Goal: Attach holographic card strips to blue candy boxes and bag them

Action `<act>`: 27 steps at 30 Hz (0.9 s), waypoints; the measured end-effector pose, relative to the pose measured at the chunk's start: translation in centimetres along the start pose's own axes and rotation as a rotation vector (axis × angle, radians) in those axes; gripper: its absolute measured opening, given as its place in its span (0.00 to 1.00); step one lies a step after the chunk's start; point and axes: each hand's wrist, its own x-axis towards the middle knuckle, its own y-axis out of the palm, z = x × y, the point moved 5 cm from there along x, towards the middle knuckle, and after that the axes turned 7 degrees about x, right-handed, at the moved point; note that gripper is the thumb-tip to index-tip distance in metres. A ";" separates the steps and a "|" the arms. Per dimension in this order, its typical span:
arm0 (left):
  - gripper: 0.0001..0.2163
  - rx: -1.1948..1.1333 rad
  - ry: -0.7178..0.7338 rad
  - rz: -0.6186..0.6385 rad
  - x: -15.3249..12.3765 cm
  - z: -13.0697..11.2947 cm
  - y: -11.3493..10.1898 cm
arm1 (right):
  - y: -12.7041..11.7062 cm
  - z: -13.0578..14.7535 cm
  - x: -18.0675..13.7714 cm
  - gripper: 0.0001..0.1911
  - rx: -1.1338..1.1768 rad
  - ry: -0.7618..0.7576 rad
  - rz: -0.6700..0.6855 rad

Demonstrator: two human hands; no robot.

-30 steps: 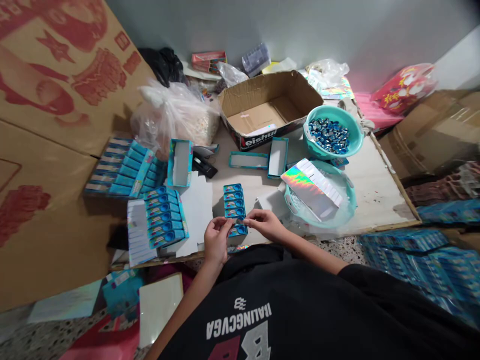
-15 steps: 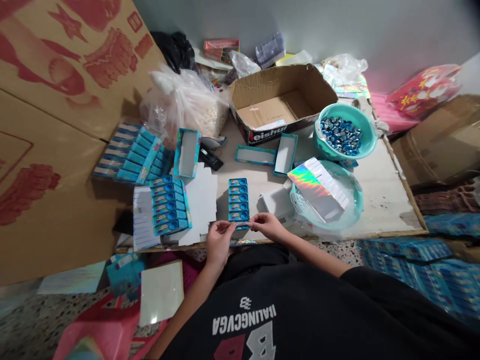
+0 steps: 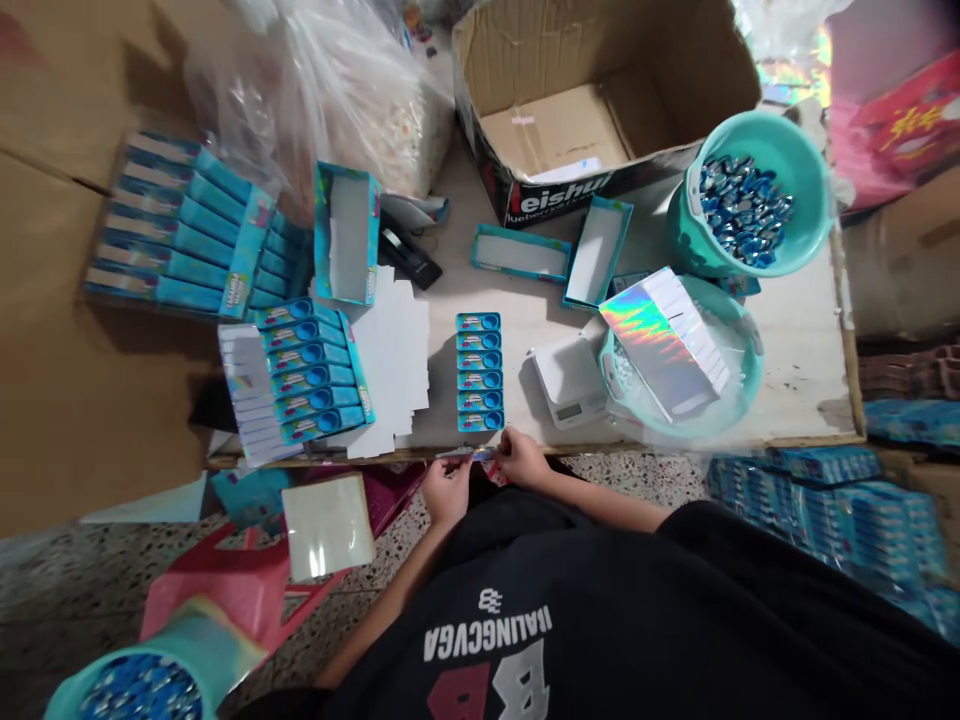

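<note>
My left hand and my right hand meet just below the near edge of the low board. Together they pinch a small shiny blue packet between their fingertips. Right above them a column of several small blue packs lies on the board. A small white scale sits to the right of that column.
Left: an open box of blue packs, flat white cards, stacked blue boxes. Right: a teal basin with a holographic card, a teal bowl of blue pieces. A cardboard box stands behind, a pink stool below.
My hands have drawn back from the column of packs to just past the board's near edge, still pinching the small packet. The view has tilted down and closer.
</note>
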 end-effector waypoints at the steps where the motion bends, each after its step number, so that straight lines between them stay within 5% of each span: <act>1: 0.14 0.051 0.018 0.002 0.3 0.1 0.0 | 0.1 0.1 0.0 0.08 -0.048 -0.003 -0.001; 10: 0.13 0.482 0.327 0.088 2.5 -1.8 -0.8 | 0.1 0.7 1.3 0.02 -0.402 -0.004 0.109; 13: 0.09 0.595 0.592 0.264 2.1 -2.7 0.1 | 0.6 1.1 1.3 0.08 -0.474 -0.081 0.170; 20: 0.21 0.717 1.030 0.539 1.1 -1.3 1.4 | 0.8 0.1 -0.5 0.20 -0.587 -0.326 0.307; 27: 0.17 0.778 1.114 0.472 3.0 -1.1 -0.4 | -0.8 -1.4 -1.7 0.19 -0.611 -0.393 0.206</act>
